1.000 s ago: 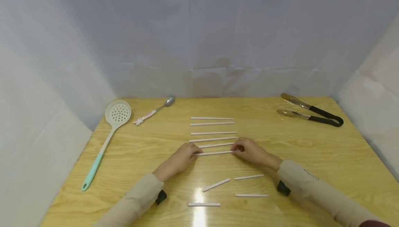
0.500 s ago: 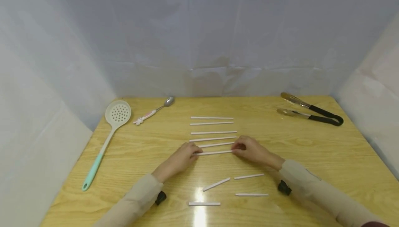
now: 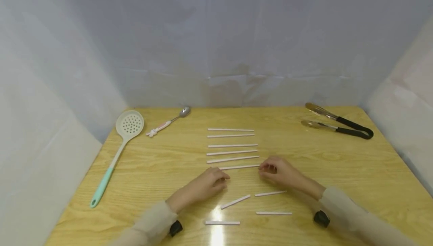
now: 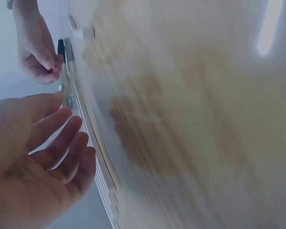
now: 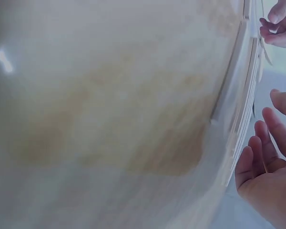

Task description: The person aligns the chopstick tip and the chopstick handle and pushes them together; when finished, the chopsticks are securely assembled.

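White chopsticks lie one below another across the middle of the table in the head view. The nearest one, a white chopstick (image 3: 238, 167), lies between my hands. My left hand (image 3: 202, 186) hovers just below its left end, fingers loosely bent and apart from thumb, holding nothing. At the chopstick's right end is my right hand (image 3: 284, 173), its thumb and fingers spread around a gap. The right wrist view shows that palm without anything in it. Closer to me lie shorter white sticks: a slanted stick (image 3: 235, 201), a thin stick (image 3: 270, 193), another thin stick (image 3: 274, 213) and a thicker stick (image 3: 222, 223).
A slotted ladle (image 3: 129, 124) with a mint handle lies along the left of the wooden table (image 3: 162, 152). Behind it to the right is a spoon (image 3: 184, 112) with a pink rabbit handle. Black-handled tongs (image 3: 352, 127) lie at the back right.
Both hands held the ends of the nearest chopstick before. The left has let go and drawn back toward me; the right has loosened and shifted slightly right. The chopstick stays on the table.
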The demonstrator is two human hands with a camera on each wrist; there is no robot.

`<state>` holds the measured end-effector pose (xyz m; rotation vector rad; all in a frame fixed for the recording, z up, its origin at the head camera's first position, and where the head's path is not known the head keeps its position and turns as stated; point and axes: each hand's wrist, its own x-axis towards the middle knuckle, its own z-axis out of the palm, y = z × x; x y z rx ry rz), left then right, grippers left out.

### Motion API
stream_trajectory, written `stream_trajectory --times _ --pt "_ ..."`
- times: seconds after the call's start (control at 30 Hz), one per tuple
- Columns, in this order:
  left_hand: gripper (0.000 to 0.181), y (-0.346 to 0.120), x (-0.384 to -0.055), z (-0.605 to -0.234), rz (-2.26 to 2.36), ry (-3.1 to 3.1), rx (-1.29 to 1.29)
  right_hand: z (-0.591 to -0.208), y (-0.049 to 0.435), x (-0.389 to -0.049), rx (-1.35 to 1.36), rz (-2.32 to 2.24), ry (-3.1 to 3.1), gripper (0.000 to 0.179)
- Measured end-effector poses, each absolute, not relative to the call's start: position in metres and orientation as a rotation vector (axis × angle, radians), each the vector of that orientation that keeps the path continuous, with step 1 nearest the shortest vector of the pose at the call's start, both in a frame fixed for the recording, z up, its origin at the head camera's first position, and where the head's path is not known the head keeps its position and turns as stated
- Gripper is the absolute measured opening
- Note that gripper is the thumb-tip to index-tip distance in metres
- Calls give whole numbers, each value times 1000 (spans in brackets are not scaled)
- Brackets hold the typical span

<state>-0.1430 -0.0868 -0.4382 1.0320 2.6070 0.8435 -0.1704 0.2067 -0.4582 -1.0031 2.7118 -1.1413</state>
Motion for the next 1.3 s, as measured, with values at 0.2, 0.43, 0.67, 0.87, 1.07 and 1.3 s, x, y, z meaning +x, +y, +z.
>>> stream_trajectory --times 0.2,0.43,0.67,0.87,1.07,1.3 --pt "31 -81 -130 -438 822 2488 1004 -462 215 -154 -986 -1130 2658 17" --pt "35 -77 -124 -438 774 2477 1019 -464 221 -139 -964 -1081 2584 26" --pt "35 -78 -120 -441 780 2477 1028 -465 217 -134 -1175 -1020 2623 16" --pt "30 -78 -120 -441 791 2461 1018 -465 215 -135 -1176 -1011 2606 8" --pt "25 -77 -120 -440 829 2436 1033 -466 215 -135 -1132 -1057 2573 7" --pt "23 -77 -119 -441 821 2457 1045 -467 214 -135 -1067 -1092 2565 6"
